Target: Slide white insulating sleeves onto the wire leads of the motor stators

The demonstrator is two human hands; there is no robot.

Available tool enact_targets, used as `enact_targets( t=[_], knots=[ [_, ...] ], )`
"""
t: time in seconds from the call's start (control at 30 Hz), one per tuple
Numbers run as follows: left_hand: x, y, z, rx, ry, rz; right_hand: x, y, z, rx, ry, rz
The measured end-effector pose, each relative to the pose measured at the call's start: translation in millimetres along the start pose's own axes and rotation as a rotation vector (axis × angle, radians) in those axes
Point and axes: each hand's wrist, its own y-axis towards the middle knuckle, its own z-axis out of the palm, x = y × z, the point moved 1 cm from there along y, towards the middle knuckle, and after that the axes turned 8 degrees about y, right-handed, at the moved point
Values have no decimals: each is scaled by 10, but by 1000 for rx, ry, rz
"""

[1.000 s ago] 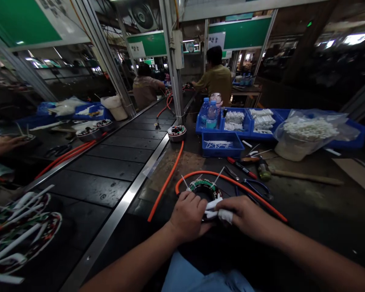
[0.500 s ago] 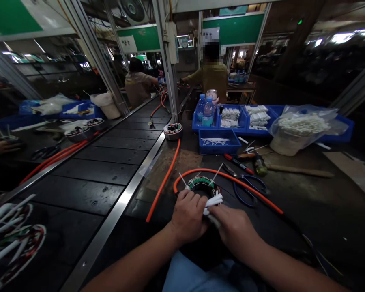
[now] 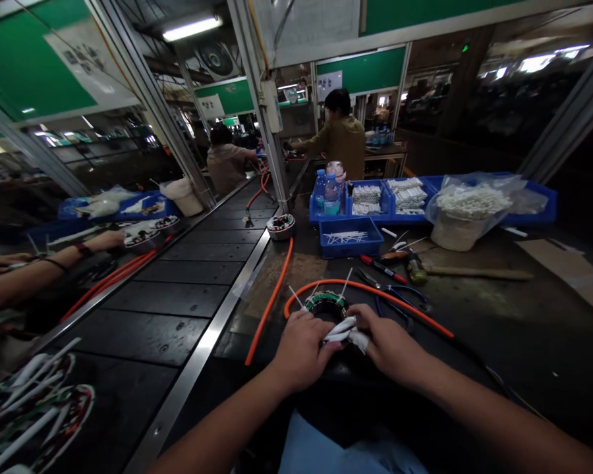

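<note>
My left hand (image 3: 301, 345) and right hand (image 3: 388, 342) cover the near half of the wound ring (image 3: 326, 304). The white-sleeved coils (image 3: 29, 401) run off the lower left edge. The wall notices' (image 3: 329, 82) print is unreadable.

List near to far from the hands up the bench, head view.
Left hand and right hand → stator → orange hose → small blue bin → water bottles → person in olive jacket.
</note>
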Motion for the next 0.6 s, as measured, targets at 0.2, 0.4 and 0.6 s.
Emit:
enact_targets(
  t=[0.2,0.4,0.6],
  knots=[
    [14,42,-17,-17,-22,-36,-29,208,-194,200,-385,-169],
    [8,44,-97,81,-17,55,51,292,-244,286,-356,-181],
    [-47,41,-8,11,-42,-35,-5,229,-184,222,-257,-136]
  ],
)
